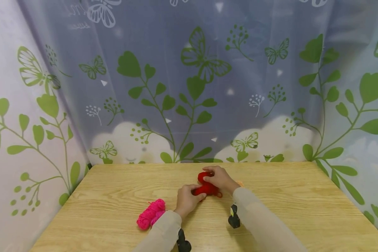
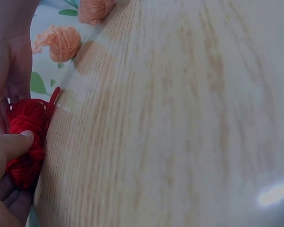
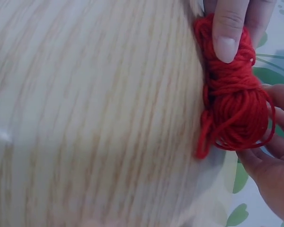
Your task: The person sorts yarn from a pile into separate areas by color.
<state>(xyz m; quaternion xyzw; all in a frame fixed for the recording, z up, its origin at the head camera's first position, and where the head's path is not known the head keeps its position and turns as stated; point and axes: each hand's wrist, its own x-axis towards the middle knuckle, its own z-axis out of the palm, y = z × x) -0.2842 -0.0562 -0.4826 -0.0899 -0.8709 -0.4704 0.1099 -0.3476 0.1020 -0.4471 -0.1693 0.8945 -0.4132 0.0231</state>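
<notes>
Both hands are at a wound bundle of red yarn near the far middle of the table. My left hand grips its near part, thumb on top, as the left wrist view shows with the red skein. Farther back, my right hand holds an upper red part between thumb and fingers. In the right wrist view, a loose loop hangs at the end of the red skein, beside the right hand. Whether the two red parts are one skein or two, I cannot tell.
A hot-pink skein lies left of the left hand, with a magenta skein against it. Peach yarn is mostly hidden behind the right wrist; the left wrist view shows two peach balls. A patterned curtain borders the table.
</notes>
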